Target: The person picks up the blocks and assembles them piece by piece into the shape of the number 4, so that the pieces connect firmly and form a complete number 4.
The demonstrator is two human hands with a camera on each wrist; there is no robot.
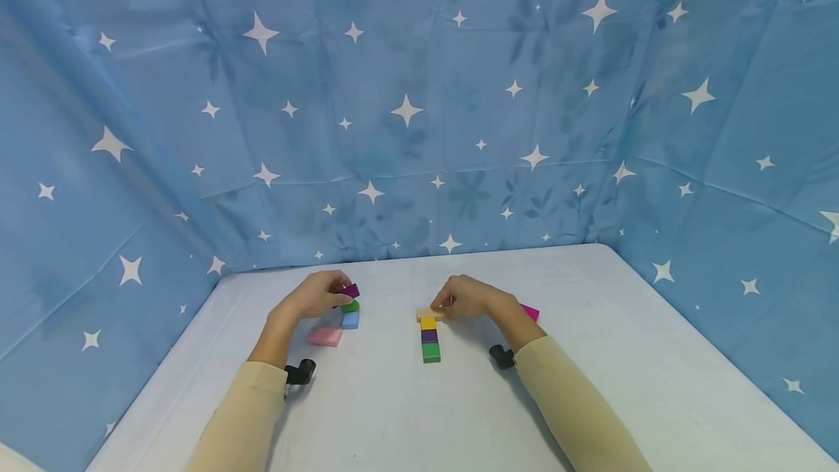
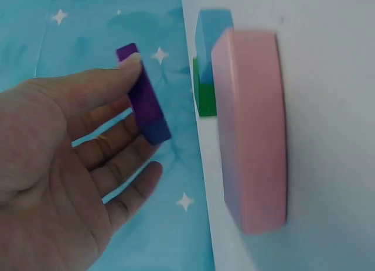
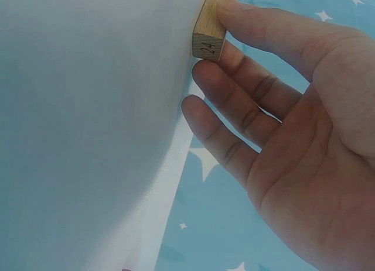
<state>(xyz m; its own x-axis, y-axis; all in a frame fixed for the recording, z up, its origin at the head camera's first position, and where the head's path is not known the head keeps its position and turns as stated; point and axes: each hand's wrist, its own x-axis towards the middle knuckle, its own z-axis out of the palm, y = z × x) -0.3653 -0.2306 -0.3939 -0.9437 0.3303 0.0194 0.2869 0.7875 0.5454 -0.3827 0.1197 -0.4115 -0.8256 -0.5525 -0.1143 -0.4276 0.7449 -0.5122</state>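
Observation:
My left hand [image 1: 316, 294] pinches a purple block [image 2: 145, 98] between thumb and fingers, held above the table. Below it lie a green block [image 1: 351, 307], a light blue block [image 1: 350, 321] and a larger pink block [image 1: 325, 336]. My right hand [image 1: 467, 296] pinches a plain wooden block [image 3: 210, 28] with "24" marked on its end. That block lies crosswise at the far end of a row. Running from it toward me are a yellow block [image 1: 428, 323], another purple block [image 1: 429, 336] and another green block [image 1: 431, 352].
A magenta block [image 1: 531, 312] lies right of my right wrist, partly hidden by the forearm. The white table [image 1: 380, 414] ends at a blue star-patterned curtain [image 1: 419, 137] behind and at both sides. A dark camera mount [image 1: 301, 372] juts inward from the left wrist.

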